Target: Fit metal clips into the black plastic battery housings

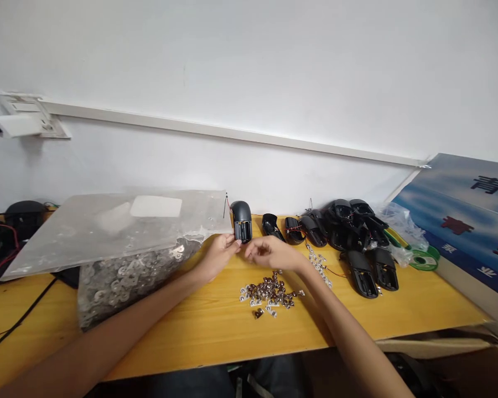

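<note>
Fingers on black shell, long axis upright

Small electronics assembly workshop: wooden workbench, bulk bag of metal terminals, wired black plastic housings.

On the desk, a bagged heap of lugs is lying left of a loose pile and plastic housings.

Bright, even daylight-like light washes the white wall; a soft shadow falls beneath the wall rail; pale glare sits on the plastic bag; the left hand and right hand look slightly soft; wide-lens distortion bends the frame's edges.
</note>
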Tool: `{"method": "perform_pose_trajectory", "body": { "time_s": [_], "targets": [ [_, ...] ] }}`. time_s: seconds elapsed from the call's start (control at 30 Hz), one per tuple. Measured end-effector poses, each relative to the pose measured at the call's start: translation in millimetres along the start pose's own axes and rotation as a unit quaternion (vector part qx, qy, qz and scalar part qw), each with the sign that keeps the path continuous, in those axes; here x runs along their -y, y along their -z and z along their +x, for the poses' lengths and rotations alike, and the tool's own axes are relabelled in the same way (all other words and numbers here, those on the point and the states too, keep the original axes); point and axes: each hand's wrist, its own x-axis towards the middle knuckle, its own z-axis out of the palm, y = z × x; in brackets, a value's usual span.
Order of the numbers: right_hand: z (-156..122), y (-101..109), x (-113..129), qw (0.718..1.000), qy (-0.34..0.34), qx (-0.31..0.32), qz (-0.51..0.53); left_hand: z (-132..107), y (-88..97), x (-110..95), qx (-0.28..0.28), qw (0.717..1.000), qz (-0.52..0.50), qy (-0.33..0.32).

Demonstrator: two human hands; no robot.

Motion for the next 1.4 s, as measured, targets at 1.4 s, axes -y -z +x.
{"method": "perform_pose_trajectory", "body": {
  "time_s": [1.4],
  "targets": [
    [38, -39, -31, 0.9, -0.12, -0.332, 0.257, 0, -7.0, -13, -0.046, 0.998, 0.039, 0.01]
  ]
}}
